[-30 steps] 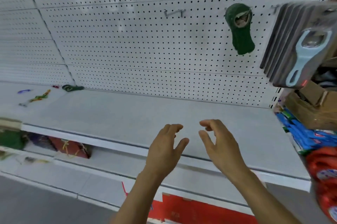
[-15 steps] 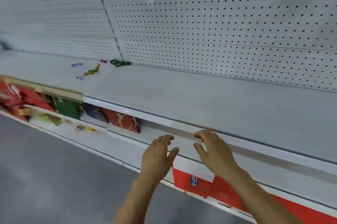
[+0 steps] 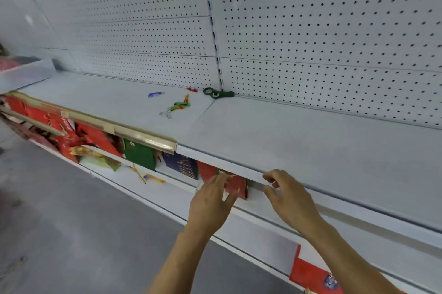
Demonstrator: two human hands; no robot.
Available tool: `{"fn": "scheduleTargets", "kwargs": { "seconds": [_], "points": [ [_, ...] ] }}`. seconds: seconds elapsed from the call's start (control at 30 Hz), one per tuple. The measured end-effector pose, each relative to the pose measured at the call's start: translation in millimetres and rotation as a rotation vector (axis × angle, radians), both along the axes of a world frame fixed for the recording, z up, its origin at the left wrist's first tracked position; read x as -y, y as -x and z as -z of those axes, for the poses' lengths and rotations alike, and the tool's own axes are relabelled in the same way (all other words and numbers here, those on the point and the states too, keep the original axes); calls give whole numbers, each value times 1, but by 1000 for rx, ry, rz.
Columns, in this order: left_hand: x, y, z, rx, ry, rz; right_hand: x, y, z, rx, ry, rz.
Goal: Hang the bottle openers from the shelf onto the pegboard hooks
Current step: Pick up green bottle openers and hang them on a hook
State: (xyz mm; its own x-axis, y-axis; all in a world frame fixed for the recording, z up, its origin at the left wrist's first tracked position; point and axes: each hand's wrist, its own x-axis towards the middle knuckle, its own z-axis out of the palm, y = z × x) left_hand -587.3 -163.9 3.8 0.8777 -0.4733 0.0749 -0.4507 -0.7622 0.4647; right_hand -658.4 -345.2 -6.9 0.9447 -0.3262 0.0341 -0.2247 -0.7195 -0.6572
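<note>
Both hands have dropped lower and hold nothing. The left hand (image 3: pixel 210 202) has loose, spread fingers, and the right hand (image 3: pixel 289 198) has softly curled fingers. They hang by the front edge of the smooth grey shelf (image 3: pixel 299 150). The view has swung left, so the hung openers are gone from sight. I think the person is going for more. Further back lie a dark green bottle opener (image 3: pixel 218 93), a small green and orange one (image 3: pixel 179 104), and a blue one (image 3: pixel 155 94), below the holey white pegboard (image 3: pixel 311 30).
</note>
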Motion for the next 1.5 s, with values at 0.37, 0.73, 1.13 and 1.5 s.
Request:
{"fn": "scheduleTargets", "kwargs": {
  "seconds": [0.37,0.73,1.13,1.5],
  "points": [
    [-13,-199,-2,-65,101,-23,0,-200,2,32,-7,-58],
    [22,-373,1,-200,78,82,38,-375,13,-36,59,-39],
    [81,-550,37,-11,-189,363,50,-491,24,-260,330,39],
    [85,-593,45,280,-145,622,29,-497,32,-229,493,190]
  ]
}}
